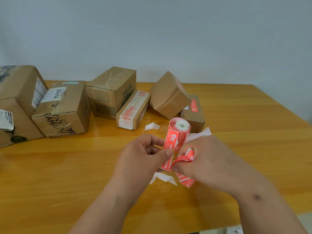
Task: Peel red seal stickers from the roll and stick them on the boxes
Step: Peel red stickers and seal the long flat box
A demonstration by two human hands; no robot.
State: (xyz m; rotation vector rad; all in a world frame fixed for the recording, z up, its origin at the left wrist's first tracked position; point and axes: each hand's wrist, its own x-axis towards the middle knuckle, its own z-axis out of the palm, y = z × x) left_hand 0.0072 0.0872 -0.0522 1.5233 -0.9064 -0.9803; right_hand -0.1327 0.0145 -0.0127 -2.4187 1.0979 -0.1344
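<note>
Right hand [205,159] pinches a half-peeled sticker [183,158]; left hand [143,156] grips the roll [177,132] by its strip, above the table [253,124]. Three white backing scraps [152,126] lie around. Behind, six boxes [109,92] in a row, two already wearing red seals.

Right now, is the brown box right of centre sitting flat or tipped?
Tipped. The brown box stands on one edge, leaning on the low box bearing a red sticker.

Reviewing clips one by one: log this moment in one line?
phase: peeling | left hand: holds sticker roll | right hand: pinches red sticker | boxes: behind, untouched
</note>
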